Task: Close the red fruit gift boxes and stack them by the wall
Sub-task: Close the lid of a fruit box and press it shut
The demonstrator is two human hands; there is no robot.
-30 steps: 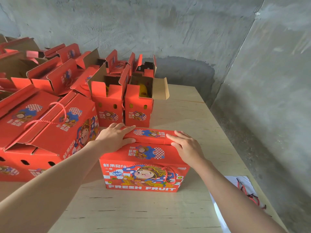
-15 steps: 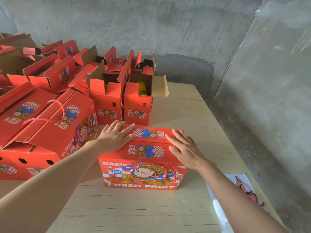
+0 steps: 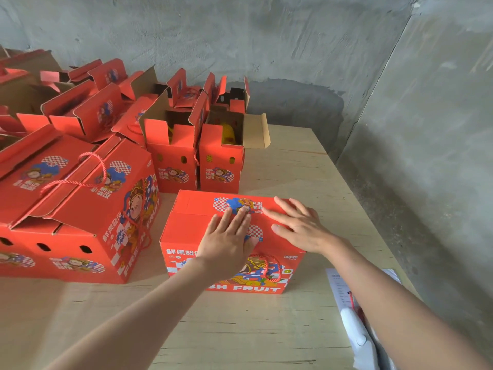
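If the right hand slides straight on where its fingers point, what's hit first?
Likely the fingertips of the left hand, just ahead of the right hand on the closed red cardboard gift box.

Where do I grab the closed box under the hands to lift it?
Probably by its two short ends, coming in from left and right: the box is closed with a flat top that offers no hold, and its rope hangs slack on the front face.
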